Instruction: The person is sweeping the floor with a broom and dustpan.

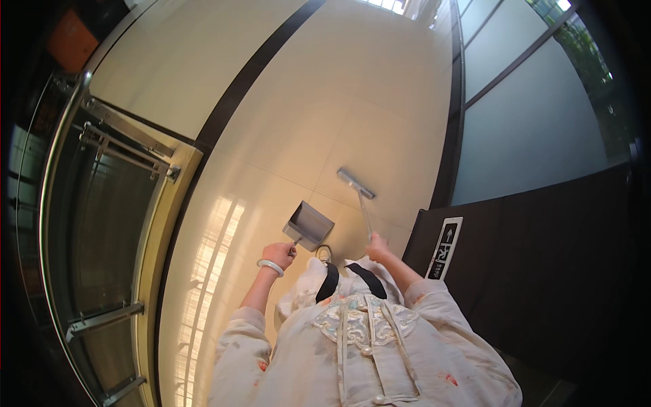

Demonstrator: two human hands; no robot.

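Note:
My left hand [278,254], with a pale bangle at the wrist, is closed round the handle of a grey dustpan [312,227]. The pan lies ahead of that hand, close over or on the shiny floor; whether it touches cannot be told. In my right hand [378,248] is the thin handle of a broom [356,183], with fingers wrapped round it. Its narrow, grey-blue bar-shaped head is out ahead and to the right of the dustpan, apart from it. My fingers hide part of both handles.
Glossy cream floor tiles [319,129] stretch ahead between dark border strips. At left runs a glass railing with a metal handrail [49,173]. Frosted glass panels [529,129] line the right side, above a dark panel [536,271] bearing an exit sign [445,249].

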